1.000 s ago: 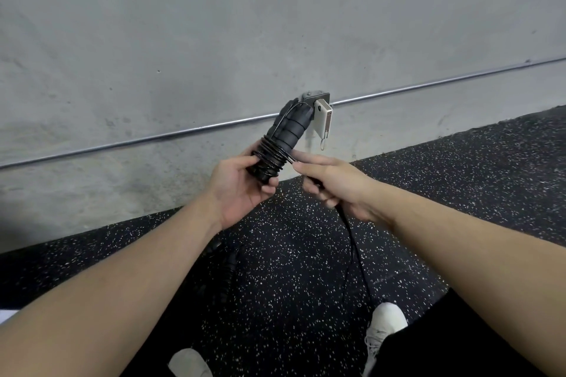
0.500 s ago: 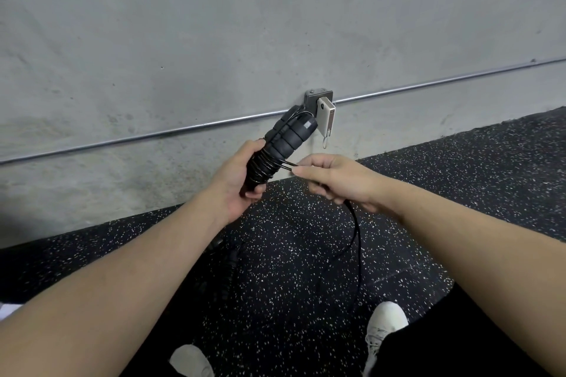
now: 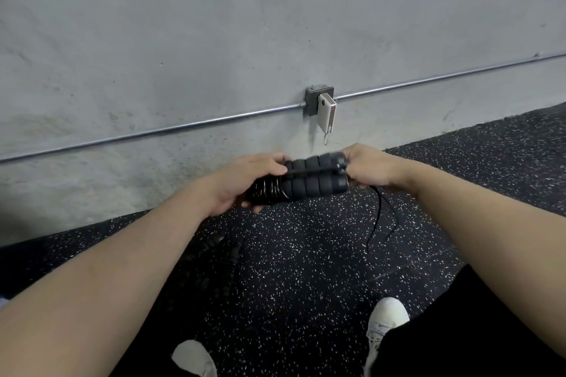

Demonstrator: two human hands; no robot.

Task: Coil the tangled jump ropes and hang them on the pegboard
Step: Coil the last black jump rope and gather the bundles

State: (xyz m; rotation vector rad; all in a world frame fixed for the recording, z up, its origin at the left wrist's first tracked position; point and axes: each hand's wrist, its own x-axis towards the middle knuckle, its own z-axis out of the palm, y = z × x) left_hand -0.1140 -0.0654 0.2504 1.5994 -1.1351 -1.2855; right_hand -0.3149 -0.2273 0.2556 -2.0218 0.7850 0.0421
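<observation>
Two black ribbed foam jump rope handles [image 3: 309,180] lie side by side, almost level, in front of me. Thin black cord is wound in several turns around their left end [image 3: 268,191]. My left hand [image 3: 242,185] grips that wound end. My right hand [image 3: 372,168] holds the right end of the handles and pinches the cord there. The loose cord [image 3: 378,217] hangs from my right hand in a loop toward the floor. No pegboard is in view.
A grey concrete wall carries a metal conduit [image 3: 183,127] and a junction box with a white device [image 3: 327,112] hanging on it. Another dark rope [image 3: 220,257] lies on the black speckled rubber floor between my arms. My white shoes [image 3: 386,318] show below.
The handles have swung from pointing up at the wall to lying nearly level and lower. My right hand has moved from the middle to the handles' right end.
</observation>
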